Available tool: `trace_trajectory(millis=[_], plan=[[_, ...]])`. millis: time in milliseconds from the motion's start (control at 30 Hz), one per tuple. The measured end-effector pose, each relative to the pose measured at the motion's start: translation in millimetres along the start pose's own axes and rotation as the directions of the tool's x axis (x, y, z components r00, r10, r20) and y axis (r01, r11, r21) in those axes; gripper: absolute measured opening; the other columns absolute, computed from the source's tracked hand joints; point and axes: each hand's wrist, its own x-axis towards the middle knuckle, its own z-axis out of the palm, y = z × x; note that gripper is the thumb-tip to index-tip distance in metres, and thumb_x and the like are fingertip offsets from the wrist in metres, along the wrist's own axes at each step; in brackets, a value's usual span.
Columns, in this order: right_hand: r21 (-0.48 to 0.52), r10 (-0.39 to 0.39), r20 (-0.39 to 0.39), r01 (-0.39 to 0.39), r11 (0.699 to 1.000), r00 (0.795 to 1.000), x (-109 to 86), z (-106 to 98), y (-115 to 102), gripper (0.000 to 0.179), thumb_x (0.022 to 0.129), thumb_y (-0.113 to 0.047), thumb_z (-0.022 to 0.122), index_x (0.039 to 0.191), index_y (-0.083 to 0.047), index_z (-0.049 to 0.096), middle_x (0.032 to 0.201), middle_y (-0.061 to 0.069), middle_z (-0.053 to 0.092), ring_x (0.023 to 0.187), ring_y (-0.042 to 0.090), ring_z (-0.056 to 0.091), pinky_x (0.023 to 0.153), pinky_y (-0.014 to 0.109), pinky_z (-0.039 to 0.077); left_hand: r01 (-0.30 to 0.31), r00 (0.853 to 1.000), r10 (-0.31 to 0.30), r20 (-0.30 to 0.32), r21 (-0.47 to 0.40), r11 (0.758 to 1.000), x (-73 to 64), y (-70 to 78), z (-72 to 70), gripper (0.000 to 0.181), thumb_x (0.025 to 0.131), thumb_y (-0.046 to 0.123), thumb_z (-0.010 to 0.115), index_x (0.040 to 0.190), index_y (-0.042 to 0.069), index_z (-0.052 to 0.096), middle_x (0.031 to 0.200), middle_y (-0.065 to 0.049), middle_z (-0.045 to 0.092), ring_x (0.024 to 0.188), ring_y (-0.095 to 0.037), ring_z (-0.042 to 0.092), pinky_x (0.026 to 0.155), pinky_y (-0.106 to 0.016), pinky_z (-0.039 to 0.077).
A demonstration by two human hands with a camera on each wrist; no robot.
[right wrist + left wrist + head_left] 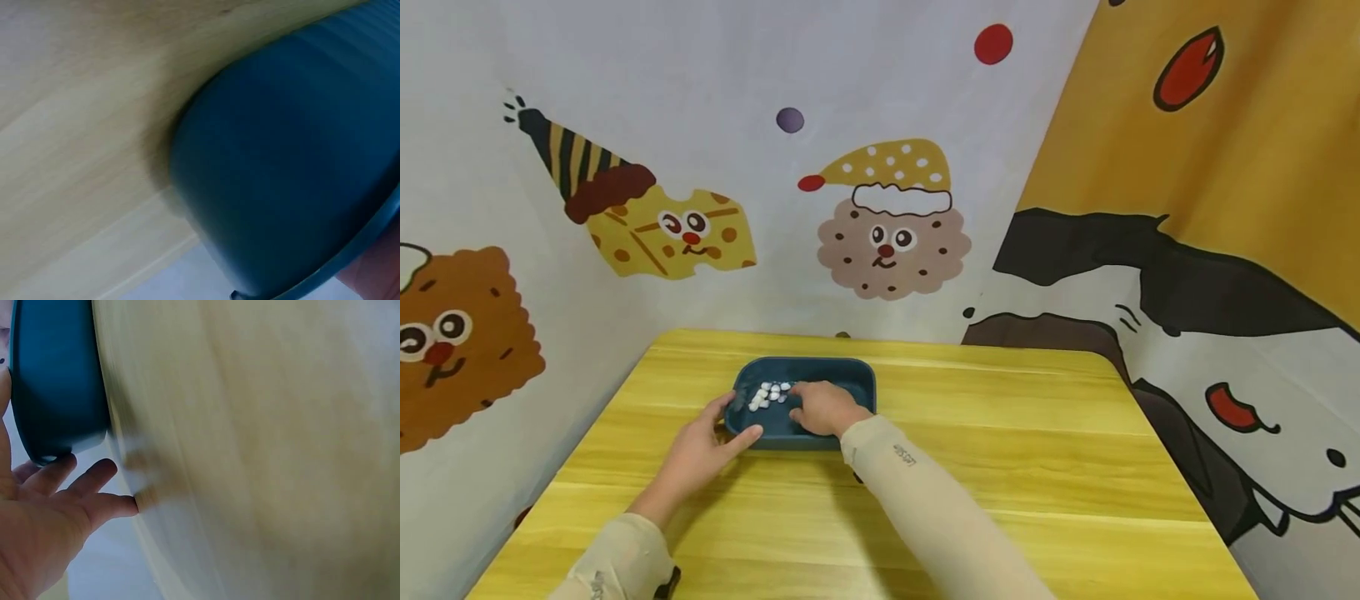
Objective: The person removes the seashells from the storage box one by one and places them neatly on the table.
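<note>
A dark teal rectangular tray (853, 372) with raised sides stands on the table. A cluster of small white rounded pieces (764, 394) lies in its left half; their kind is too small to tell. My left hand (698, 446) is at the tray's front left corner, with fingers against the left end and the thumb over the front rim. Its fingers are spread and nearly straight in the left wrist view. My right hand (826, 407) reaches inside the tray, its index fingertip beside the white pieces and its thumb apart. Its other fingers are hidden.
The yellow wood-grain table (1000, 433) extends around the tray, widest to the right. A curtain (715, 75) with cartoon prints hangs behind and on both sides. A small dark object (667, 582) shows beside the left sleeve.
</note>
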Motion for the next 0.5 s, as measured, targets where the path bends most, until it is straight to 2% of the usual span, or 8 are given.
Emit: trace_trajectory(millis=[200,367,500], plan=[[-0.103,0.024,-0.017,-0.025,0.994,1.0,3.5,0,-10,0.048,0.111,-0.038,0.059,0.158,-0.036,0.052,0.16,-0.007,0.058,0.147,0.018,0.056,0.118,0.041,0.051,-0.008,1.0,0.008,0.0,-0.013,1.0,1.4,2.6,-1.0,0.104,0.098,0.069,0.065,0.169,0.004,0.027,0.163,-0.033,0.045,0.136,-0.051,0.061,0.107,-0.061,0.055],[-0.221,0.013,0.005,-0.011,0.975,1.0,7.3,8,-16,0.048,0.112,-0.045,0.055,0.159,-0.041,0.05,0.162,-0.004,0.055,0.147,0.021,0.055,0.115,0.044,0.053,-0.005,1.0,0.005,0.001,-0.024,1.0,-0.1,0.8,0.2,0.101,0.099,0.066,0.066,0.168,0.004,0.028,0.163,-0.032,0.045,0.139,-0.05,0.059,0.109,-0.061,0.054],[-0.257,-0.005,-0.005,0.003,0.967,1.0,13.2,15,-15,0.046,0.111,-0.049,0.054,0.157,-0.042,0.053,0.16,-0.004,0.056,0.146,0.022,0.056,0.113,0.045,0.054,0.005,1.0,-0.005,0.004,-0.017,1.0,-0.3,-0.8,-0.5,0.102,0.098,0.068,0.065,0.169,0.005,0.027,0.164,-0.031,0.044,0.14,-0.05,0.058,0.11,-0.062,0.053]])
